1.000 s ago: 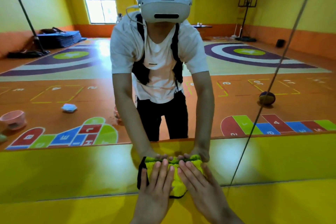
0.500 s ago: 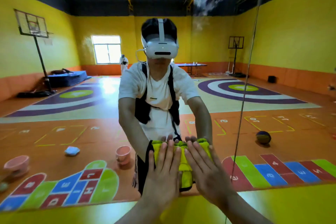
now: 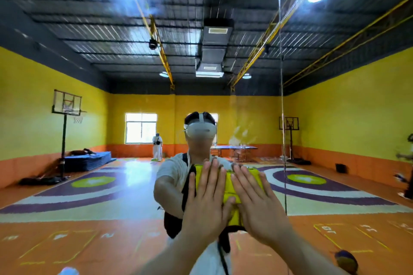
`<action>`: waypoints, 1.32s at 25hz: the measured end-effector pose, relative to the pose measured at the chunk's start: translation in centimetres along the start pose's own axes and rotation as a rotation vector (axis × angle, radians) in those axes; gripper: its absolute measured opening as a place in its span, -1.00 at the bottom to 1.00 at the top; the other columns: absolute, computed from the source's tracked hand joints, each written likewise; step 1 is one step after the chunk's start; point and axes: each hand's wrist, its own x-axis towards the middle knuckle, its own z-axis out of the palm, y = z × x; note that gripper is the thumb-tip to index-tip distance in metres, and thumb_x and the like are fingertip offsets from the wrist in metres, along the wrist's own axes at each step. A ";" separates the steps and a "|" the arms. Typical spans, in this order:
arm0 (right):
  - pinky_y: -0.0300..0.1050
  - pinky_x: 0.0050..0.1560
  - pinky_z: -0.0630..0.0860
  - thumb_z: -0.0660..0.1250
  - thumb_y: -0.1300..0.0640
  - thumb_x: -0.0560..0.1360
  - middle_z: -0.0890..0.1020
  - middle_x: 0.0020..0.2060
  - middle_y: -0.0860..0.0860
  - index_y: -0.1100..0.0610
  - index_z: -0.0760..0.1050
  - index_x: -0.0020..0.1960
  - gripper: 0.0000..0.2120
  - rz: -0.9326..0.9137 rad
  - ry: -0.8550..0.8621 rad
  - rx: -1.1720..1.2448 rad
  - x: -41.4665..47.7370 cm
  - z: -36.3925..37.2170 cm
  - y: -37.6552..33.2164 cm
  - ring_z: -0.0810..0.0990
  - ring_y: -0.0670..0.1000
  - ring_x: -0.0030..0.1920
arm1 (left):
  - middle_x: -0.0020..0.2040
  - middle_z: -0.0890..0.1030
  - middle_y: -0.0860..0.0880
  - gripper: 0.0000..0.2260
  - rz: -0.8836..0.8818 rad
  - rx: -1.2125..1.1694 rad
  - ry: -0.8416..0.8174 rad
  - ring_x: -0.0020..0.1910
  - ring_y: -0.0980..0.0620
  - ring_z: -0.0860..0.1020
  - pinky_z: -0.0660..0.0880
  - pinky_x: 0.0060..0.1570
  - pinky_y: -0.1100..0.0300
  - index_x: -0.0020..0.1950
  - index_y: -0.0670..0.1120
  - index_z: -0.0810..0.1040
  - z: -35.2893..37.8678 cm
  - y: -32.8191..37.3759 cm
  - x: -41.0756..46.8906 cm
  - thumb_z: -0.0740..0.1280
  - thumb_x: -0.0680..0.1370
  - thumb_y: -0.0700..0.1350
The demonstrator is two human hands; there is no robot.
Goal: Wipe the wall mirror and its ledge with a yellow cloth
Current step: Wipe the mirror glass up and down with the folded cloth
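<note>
Both forearms are coming in from the bottom edge, which is cutting them off. The left hand (image 3: pixel 207 198) and right hand (image 3: pixel 257 201) are pressing flat, side by side, with fingers straight, close together and pointing up, gripping nothing. They are covering most of a bunched yellow cloth with dark edging (image 3: pixel 230 185) and pinning it against the glass of the large wall mirror (image 3: pixel 107 196). The palms are hiding the cloth's outline, so its long axis is hard to judge. The strip showing between the hands is running up and down, and a band is peeking out above the fingertips. A thin vertical seam (image 3: pixel 282 118) is crossing the glass just right of the hands, and a pale smear (image 3: pixel 241 135) is showing above them. In the reflection, a person in a white headset (image 3: pixel 201 129) is facing the camera, the torso largely blocked by the hands. A dark ball (image 3: pixel 345 260) is lying half cut off at the lower right edge. Far back, a basketball hoop on a black stand (image 3: pixel 67 107) and a bright window (image 3: pixel 140 127) are showing.
</note>
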 end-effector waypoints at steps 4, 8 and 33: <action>0.25 0.57 0.06 0.10 -0.01 0.64 0.02 0.67 0.08 0.16 0.05 0.66 -0.35 -0.010 0.045 -0.041 5.9 -2.4 3.6 0.01 0.07 0.66 | 0.68 0.05 -0.19 -0.37 -0.012 0.042 0.047 0.66 -0.18 0.04 -0.03 0.58 -0.23 0.67 -0.15 0.13 -1.5 -0.8 6.9 -0.12 0.72 0.22; 0.26 0.57 0.02 0.06 -0.04 0.62 0.03 0.67 0.07 0.14 0.03 0.67 -0.33 0.030 0.109 -0.076 12.9 -4.0 7.5 0.00 0.05 0.66 | 0.68 -0.01 -0.21 -0.37 -0.009 0.082 0.136 0.67 -0.18 -0.03 -0.06 0.59 -0.23 0.67 -0.16 0.06 -3.1 -2.2 14.9 -0.14 0.72 0.22; 0.06 0.64 -0.20 -0.11 -0.02 0.62 0.17 0.64 0.07 0.17 0.18 0.63 -0.37 0.252 0.177 0.113 30.8 -14.5 19.6 -0.01 -0.01 0.65 | 0.70 -0.03 -0.10 -0.37 -0.018 0.079 0.260 0.67 -0.09 -0.14 -0.15 0.61 -0.21 0.69 -0.07 -0.01 -10.5 -1.5 37.6 -0.25 0.68 0.21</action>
